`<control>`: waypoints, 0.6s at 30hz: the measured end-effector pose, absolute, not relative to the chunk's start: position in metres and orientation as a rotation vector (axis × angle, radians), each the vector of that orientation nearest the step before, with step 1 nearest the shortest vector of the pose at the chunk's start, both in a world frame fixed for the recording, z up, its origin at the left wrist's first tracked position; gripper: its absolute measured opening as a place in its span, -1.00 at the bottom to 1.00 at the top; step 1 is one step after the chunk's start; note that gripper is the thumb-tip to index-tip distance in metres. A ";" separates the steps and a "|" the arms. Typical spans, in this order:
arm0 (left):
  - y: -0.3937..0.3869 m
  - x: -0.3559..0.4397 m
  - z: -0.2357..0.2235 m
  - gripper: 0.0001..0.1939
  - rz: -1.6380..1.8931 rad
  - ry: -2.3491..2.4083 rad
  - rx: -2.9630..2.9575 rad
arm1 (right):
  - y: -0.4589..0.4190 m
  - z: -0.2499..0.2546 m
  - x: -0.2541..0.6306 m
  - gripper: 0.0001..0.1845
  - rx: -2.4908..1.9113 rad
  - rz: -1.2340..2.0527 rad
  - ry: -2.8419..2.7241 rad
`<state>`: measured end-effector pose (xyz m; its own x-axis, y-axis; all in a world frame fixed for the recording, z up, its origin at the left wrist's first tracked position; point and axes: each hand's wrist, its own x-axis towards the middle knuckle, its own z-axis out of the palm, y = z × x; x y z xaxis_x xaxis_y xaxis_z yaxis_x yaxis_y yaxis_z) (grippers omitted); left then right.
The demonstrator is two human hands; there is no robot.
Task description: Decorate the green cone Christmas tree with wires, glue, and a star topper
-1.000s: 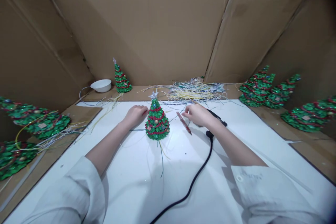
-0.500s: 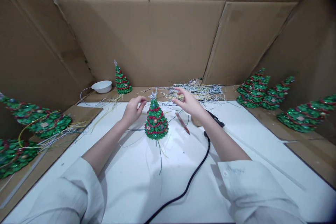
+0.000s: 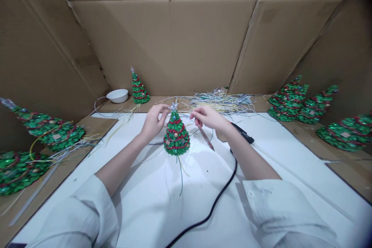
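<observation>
- One small tree [image 3: 176, 135] stands upright on the white tabletop [image 3: 151, 201], between the two hands.
- Further trees lie or stand about: one upright at the back by the cardboard wall [image 3: 140, 89], two lying at the left edge [image 3: 43, 131], and three at the right [image 3: 308, 102].
- One white bowl [image 3: 117, 95] sits just beside the back tree.
- One heap of thin pale wires [image 3: 221, 101] lies behind the hands.
- One black cord [image 3: 215, 205] runs across the tabletop toward a dark tool [image 3: 243, 133] under the right forearm.
- One reddish stick [image 3: 207, 139] lies near the small tree on its right.
- The small tree is a green glittering cone wound with red garland and small beads, topped by a silver star [image 3: 173, 106]; thin wires trail from its base.
- The left hand [image 3: 153, 122] has its fingertips pinched right at the star, though whether they touch it I cannot tell.
- The right hand [image 3: 207, 117] is loosely curled just beside the top; what it pinches, if anything, is too fine to tell.
</observation>
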<state>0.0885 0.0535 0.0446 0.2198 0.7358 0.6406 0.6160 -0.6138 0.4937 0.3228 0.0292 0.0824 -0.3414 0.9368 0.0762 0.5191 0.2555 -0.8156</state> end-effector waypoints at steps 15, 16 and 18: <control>0.029 0.106 0.107 -0.71 0.898 0.915 1.971 | 0.032 0.078 0.324 -0.37 -1.264 0.905 -1.695; 0.035 0.100 0.109 -0.71 0.811 0.868 1.959 | 0.033 0.079 0.326 -0.36 -1.271 0.871 -1.696; 0.046 0.089 0.114 -0.69 0.676 0.772 1.927 | 0.035 0.080 0.329 -0.37 -1.316 0.796 -1.720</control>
<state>0.0885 0.0457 0.1138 0.6521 0.7449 0.1409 0.2383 -0.3778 0.8947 0.3286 0.0347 0.0800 -0.1278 0.9662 0.2237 0.4549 0.2575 -0.8525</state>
